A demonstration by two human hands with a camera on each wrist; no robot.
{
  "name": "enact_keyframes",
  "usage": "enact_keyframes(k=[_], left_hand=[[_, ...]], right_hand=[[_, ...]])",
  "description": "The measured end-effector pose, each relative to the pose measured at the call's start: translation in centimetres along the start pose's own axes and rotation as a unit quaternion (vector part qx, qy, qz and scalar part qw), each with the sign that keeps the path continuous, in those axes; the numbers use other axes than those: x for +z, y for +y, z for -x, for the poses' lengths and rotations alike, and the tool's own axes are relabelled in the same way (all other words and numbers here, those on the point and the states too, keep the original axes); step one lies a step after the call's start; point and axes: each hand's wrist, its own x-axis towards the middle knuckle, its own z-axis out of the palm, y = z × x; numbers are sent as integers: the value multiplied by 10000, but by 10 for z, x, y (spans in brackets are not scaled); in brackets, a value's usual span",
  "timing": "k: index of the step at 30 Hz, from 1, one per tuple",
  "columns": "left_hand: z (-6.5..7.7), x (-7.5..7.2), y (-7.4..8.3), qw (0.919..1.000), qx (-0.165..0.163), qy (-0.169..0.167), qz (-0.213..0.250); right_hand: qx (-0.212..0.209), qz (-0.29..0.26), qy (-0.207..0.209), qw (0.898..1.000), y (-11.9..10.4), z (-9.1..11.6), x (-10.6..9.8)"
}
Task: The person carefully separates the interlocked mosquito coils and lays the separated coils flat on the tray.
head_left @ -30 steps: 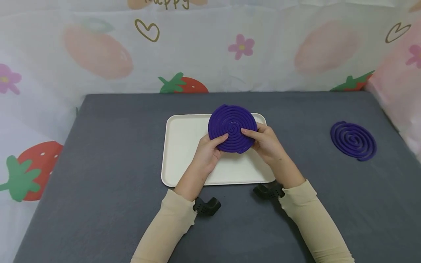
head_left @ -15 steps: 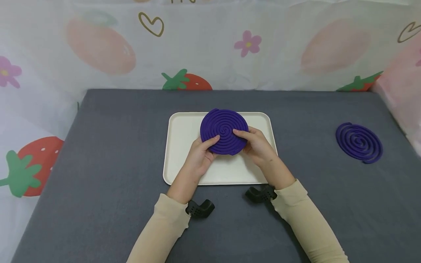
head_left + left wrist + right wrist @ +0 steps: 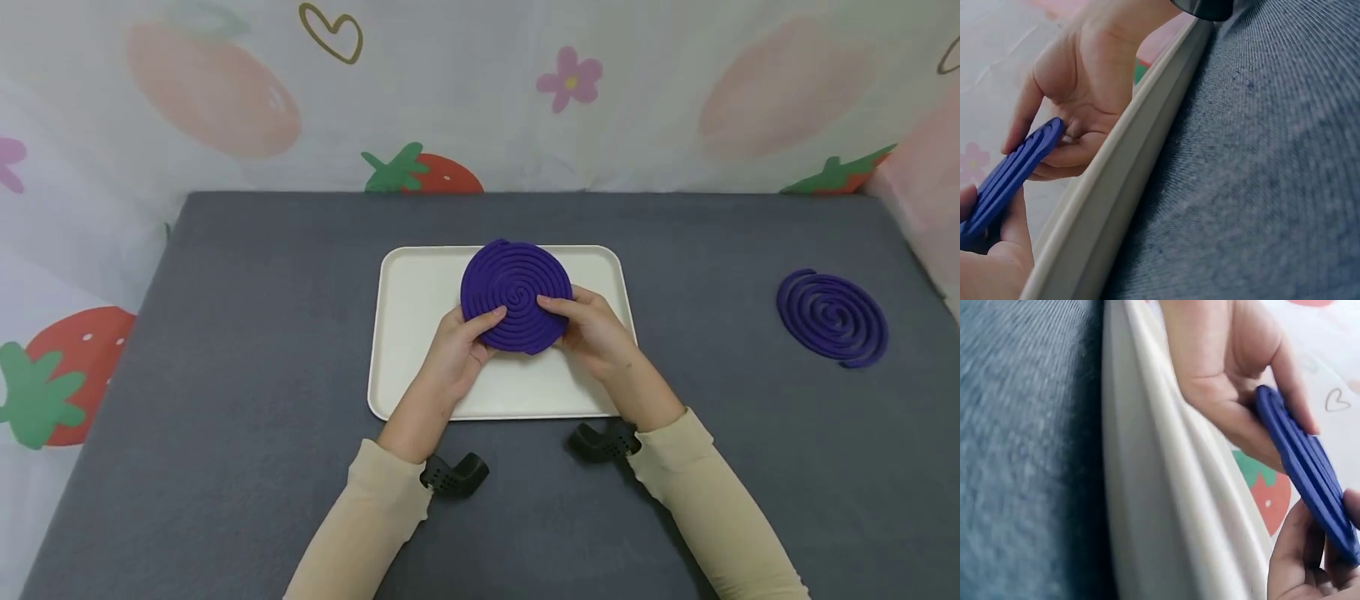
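Note:
A round purple mosquito coil (image 3: 517,275), its rings wound tightly, is held above a cream tray (image 3: 412,333) in the head view. My left hand (image 3: 459,350) grips its lower left edge, the thumb lying over the top face. On the lower right edge, my right hand (image 3: 596,337) pinches it the same way. Both thumbs point toward the spiral's centre. The wrist views show the coil (image 3: 1016,175) edge-on and tilted, with fingers beneath it. A second purple mosquito coil (image 3: 832,318), with gaps between its rings, lies flat on the table at the right.
A dark grey cloth (image 3: 262,333) covers the table under the tray. Behind it hangs a white curtain (image 3: 465,83) printed with strawberries, flowers and hearts. Black wrist devices (image 3: 455,475) sit at both cuffs, near the tray's front edge.
The coil and both hands have shifted slightly left over the tray, with the grip unchanged. The head view itself has also moved a little.

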Motion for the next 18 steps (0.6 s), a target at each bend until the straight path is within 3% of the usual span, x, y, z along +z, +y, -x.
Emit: enact_keyframes(k=[7,18], left_hand=[[0,-2,-1,9999,-158,19,12],[0,-3,-4,9998,-11,-5,-181]], right_hand=[[-36,-86,33,10000,4,0,0],[-266,60,-49,9996,9,0,2]])
